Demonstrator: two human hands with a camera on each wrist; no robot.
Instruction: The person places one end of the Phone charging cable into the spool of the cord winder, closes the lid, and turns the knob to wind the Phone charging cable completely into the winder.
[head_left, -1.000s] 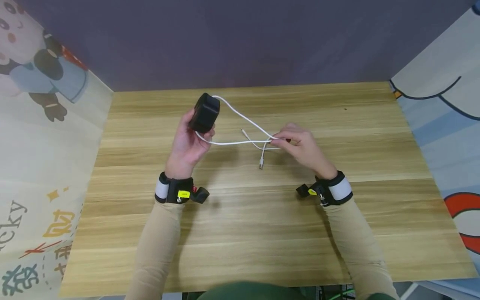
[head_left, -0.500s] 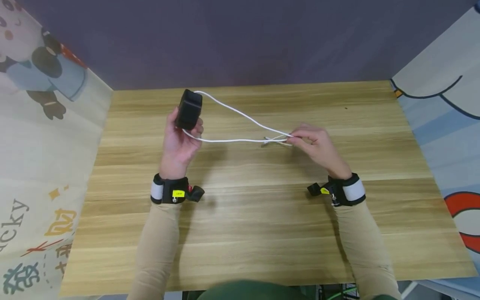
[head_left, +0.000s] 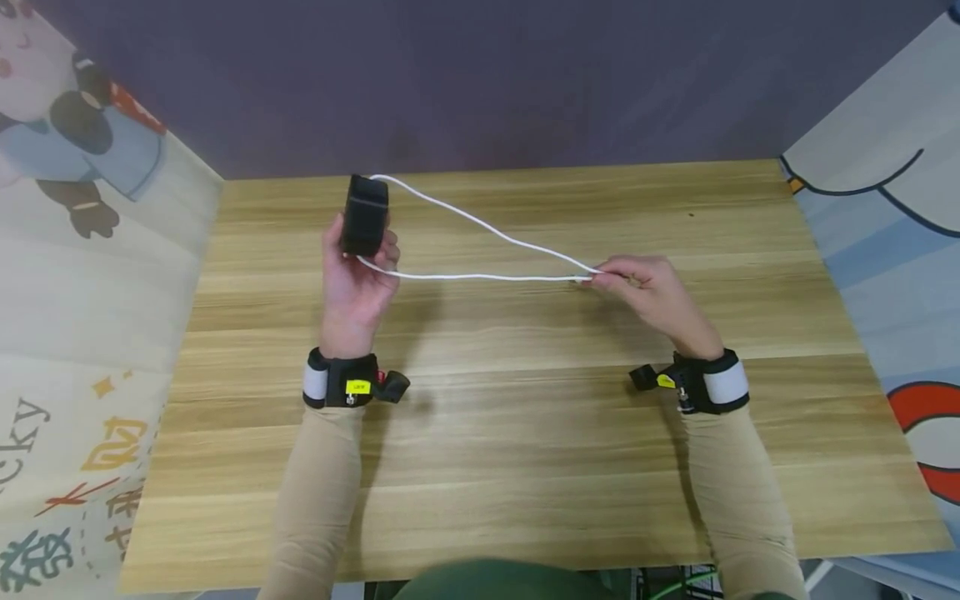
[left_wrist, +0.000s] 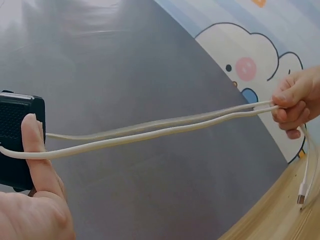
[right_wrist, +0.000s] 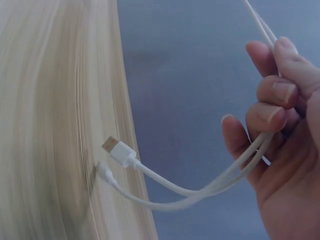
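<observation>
My left hand (head_left: 354, 292) holds up a black, box-shaped device (head_left: 365, 215) over the left half of the table; its kind does not show. A white USB cable (head_left: 480, 277) loops round behind the device, and its two strands run rightward. My right hand (head_left: 652, 296) pinches both strands together between thumb and fingertips, drawing them nearly straight. In the right wrist view the cable's ends hang below that hand: a USB plug (right_wrist: 120, 151) with a metal tip and a smaller white connector (right_wrist: 106, 173). The left wrist view shows one finger (left_wrist: 37, 150) behind the strand along the device's side.
A wood-grain table (head_left: 480, 467) lies under both hands. Behind it rises a dark grey-purple panel (head_left: 495, 83). Printed cartoon walls stand at the left (head_left: 90, 317) and right (head_left: 885, 275). Each wrist wears a black strap with a small camera.
My right hand has moved right, pulling the strands longer and straighter. My left hand has shifted left with the device. The cable's loose ends have gone from beside the right hand to beneath it.
</observation>
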